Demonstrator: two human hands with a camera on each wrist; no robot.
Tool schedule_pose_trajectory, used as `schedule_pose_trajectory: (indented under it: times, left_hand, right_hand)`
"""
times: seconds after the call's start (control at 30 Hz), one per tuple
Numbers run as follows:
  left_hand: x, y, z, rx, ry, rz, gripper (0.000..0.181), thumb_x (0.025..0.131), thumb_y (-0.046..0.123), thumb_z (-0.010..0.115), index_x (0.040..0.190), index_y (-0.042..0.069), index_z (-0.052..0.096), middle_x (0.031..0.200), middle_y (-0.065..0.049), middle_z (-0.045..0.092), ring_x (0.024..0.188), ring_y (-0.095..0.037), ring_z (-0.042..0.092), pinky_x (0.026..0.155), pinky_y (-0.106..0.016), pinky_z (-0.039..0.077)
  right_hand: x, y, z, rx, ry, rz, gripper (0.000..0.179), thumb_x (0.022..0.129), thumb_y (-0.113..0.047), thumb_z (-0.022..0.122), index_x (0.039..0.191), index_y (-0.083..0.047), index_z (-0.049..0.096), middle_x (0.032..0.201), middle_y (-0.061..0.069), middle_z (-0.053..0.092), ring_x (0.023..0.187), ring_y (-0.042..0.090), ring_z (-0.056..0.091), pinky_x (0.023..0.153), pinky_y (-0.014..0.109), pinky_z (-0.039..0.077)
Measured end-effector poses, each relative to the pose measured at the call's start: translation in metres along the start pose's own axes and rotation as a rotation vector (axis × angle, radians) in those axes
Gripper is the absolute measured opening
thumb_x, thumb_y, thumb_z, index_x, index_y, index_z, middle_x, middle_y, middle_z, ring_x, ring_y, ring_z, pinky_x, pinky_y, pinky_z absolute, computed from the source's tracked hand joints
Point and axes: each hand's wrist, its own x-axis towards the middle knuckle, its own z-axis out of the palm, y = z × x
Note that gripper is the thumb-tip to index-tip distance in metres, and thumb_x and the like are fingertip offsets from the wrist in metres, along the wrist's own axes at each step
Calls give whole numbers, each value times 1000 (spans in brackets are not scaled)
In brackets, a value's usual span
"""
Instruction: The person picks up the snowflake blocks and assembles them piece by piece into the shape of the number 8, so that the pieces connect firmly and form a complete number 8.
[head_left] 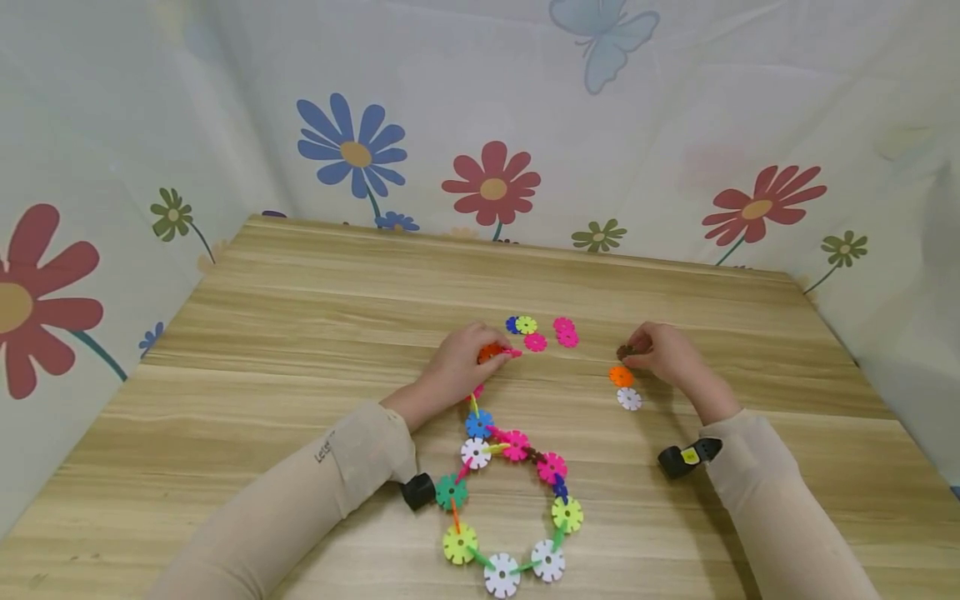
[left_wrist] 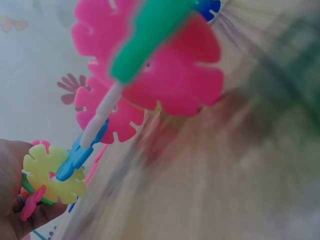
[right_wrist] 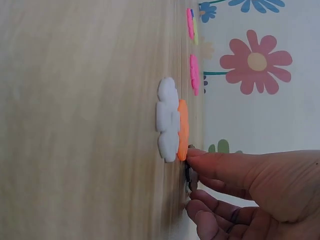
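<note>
Slotted plastic flower discs are joined edge to edge into a ring-shaped chain point(head_left: 502, 575), with a tail running up to my left hand point(head_left: 453, 362). The left hand grips the tail's end, where an orange disc point(head_left: 489, 353) and a pink disc point(head_left: 514, 352) show at the fingertips. A yellow disc point(left_wrist: 52, 172) sits by its fingers in the left wrist view. My right hand point(head_left: 670, 354) pinches a dark brown disc point(head_left: 624, 352) low over the table, partly hidden by the fingers. Just nearer lie a loose orange disc point(head_left: 620, 377) and a white disc point(head_left: 629, 399).
Between the hands, farther back on the wooden table point(head_left: 337, 283), are loose pink discs point(head_left: 565, 332), a yellow disc point(head_left: 527, 325) overlapping a blue disc point(head_left: 512, 324), and another pink disc point(head_left: 536, 342). A flower-printed curtain point(head_left: 450, 75) hangs behind the table.
</note>
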Motion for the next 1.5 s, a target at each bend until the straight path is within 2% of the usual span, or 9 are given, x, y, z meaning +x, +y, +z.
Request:
schedule_pose_trajectory:
  times: [0.2, 0.43, 0.6, 0.87, 1.03, 1.2, 1.37, 1.5]
  left_hand:
    - [1, 1, 0, -1, 3, 13, 17, 91, 18, 66, 103, 7, 70, 110, -10, 68, 105, -25, 63, 93, -39, 51]
    - [1, 2, -1, 11, -9, 12, 19, 92, 20, 65, 105, 7, 70, 110, -10, 68, 105, -26, 63, 93, -39, 51]
    - [1, 2, 0, 12, -4, 15, 19, 91, 19, 66, 105, 7, 70, 111, -10, 68, 106, -26, 63, 94, -39, 51]
    - [1, 3, 1, 16, 4, 12, 18, 91, 18, 66, 105, 8, 70, 109, -9, 68, 104, -26, 63, 92, -40, 51]
    - [1, 2, 0, 19, 8, 9, 17, 91, 19, 66, 104, 8, 70, 108, -10, 68, 102, -26, 63, 91, -40, 52]
    - [0, 1, 0, 15, 2, 3, 18, 92, 20, 65, 105, 8, 70, 109, -9, 68, 104, -25, 63, 93, -39, 51]
    - [0, 0, 2, 12, 7, 7, 17, 92, 20, 65, 104, 9, 70, 108, -8, 68, 104, -24, 64, 93, -39, 51]
    - [-1, 1, 1, 11, 6, 9, 17, 92, 20, 64, 104, 9, 70, 108, -8, 68, 104, -25, 64, 93, -39, 51]
  right_hand:
    - [-1, 5, -1, 86, 27, -3, 26, 85, -10, 71, 101, 3, 54, 89, 17, 60, 76, 23, 54, 65, 28, 41]
    - [-6, 4, -4, 226, 21, 23, 19, 93, -7, 60, 104, 8, 57, 86, 17, 62, 65, 14, 58, 57, 25, 52]
    - [-9, -8, -6, 243, 54, 3, 20, 96, -11, 58, 105, 6, 53, 81, 17, 64, 60, 16, 59, 54, 27, 52]
    - [-4, -31, 2, 359, 76, -70, 20, 97, -11, 56, 104, 8, 54, 72, 14, 65, 55, 8, 56, 52, 27, 52]
    - [-1, -45, 13, 463, 41, -92, 21, 97, -11, 56, 105, 8, 54, 73, 15, 66, 54, 10, 56, 51, 26, 52]
    - [2, -62, 30, 563, -22, -154, 19, 97, -8, 55, 104, 9, 53, 75, 19, 67, 53, 8, 57, 49, 25, 51]
    - [2, -78, 43, 622, -63, -181, 18, 96, -7, 56, 101, 10, 54, 71, 15, 66, 53, 8, 58, 48, 23, 50]
    - [1, -86, 50, 678, -66, -183, 19, 96, -7, 55, 103, 10, 53, 70, 13, 66, 54, 9, 59, 48, 22, 50]
